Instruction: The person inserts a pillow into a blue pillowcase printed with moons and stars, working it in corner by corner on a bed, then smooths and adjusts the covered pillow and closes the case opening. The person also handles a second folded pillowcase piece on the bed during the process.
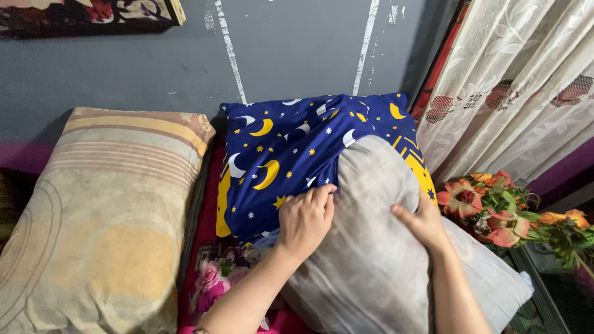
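- The person's left hand (306, 218) presses down on the grey pillow (377, 247), its fingers curled together and gripping the open edge of the blue pillowcase (291, 154) printed with yellow and white moons and stars.
- The right hand (422, 221) lies flat against the pillow's right flank, thumb spread away from the other fingers, which curve around the far side; whether they pinch any cloth there cannot be told.
- The grey pillow lies at an angle across the bed, its upper end already tucked inside the blue case and its lower part bare, reaching toward the bottom right corner of the view.
- The blue case leans against the grey wall (297, 49), its far corners loose and unfilled.
- Judged from this, the step in hand is working the pillow into its case, and it looks less than half done.
- The next move seems to call for drawing the case edge further down on both sides while pushing the pillow's top corners into the case's far corners.
- A beige striped pillow (105, 222) rests to the left, well apart from both hands.
- Artificial orange and red flowers (495, 207) stand near the right forearm, below a lace curtain (513, 80).
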